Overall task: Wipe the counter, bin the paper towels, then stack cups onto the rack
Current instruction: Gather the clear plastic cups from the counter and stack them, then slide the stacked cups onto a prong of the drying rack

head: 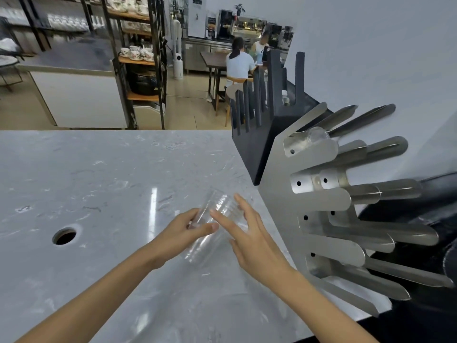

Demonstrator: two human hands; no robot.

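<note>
A stack of clear plastic cups (pixel 217 206) lies tilted just above the grey marble counter (pixel 111 181), near its right side. My left hand (pixel 184 230) grips the stack from the left, thumb across it. My right hand (pixel 249 233) rests against the stack's right side with fingers extended and apart. Just to the right stands the steel cup rack (pixel 279 194) with several slanted tube slots. A clear cup (pixel 317 135) shows in the top slot. More clear plastic (pixel 222 315) is faintly visible on the counter near the bottom edge.
A round hole (pixel 64 235) is cut into the counter at the left. A black slotted holder (pixel 262 115) stands behind the steel rack. Beyond the counter are shelves with crockery (pixel 138 53) and two seated people (pixel 238 63) at a table.
</note>
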